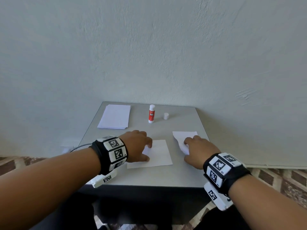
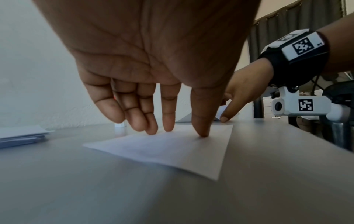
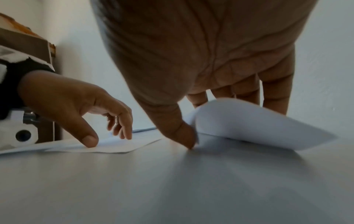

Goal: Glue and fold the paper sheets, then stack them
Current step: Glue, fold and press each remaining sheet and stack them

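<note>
A flat white sheet [image 1: 159, 155] [image 2: 172, 153] lies on the grey table [image 1: 149, 176] near its front edge. My left hand [image 1: 148, 151] [image 2: 178, 132] presses the sheet's left part with straight fingertips and thumb. To the right lies a second sheet [image 1: 184, 136] [image 3: 258, 125], bent over on itself in a loose curl. My right hand [image 1: 186, 151] [image 3: 226, 124] rests on it with straight fingers behind the curl. Its thumb touches the table at the sheet's left edge. A red and white glue stick [image 1: 151, 113] stands uncapped at the back, its white cap [image 1: 166, 116] beside it.
A stack of white sheets [image 1: 114, 116] [image 2: 21, 136] lies at the table's back left corner. A pale wall rises right behind the table. The table's right edge runs close to the curled sheet. Patterned floor shows on both sides.
</note>
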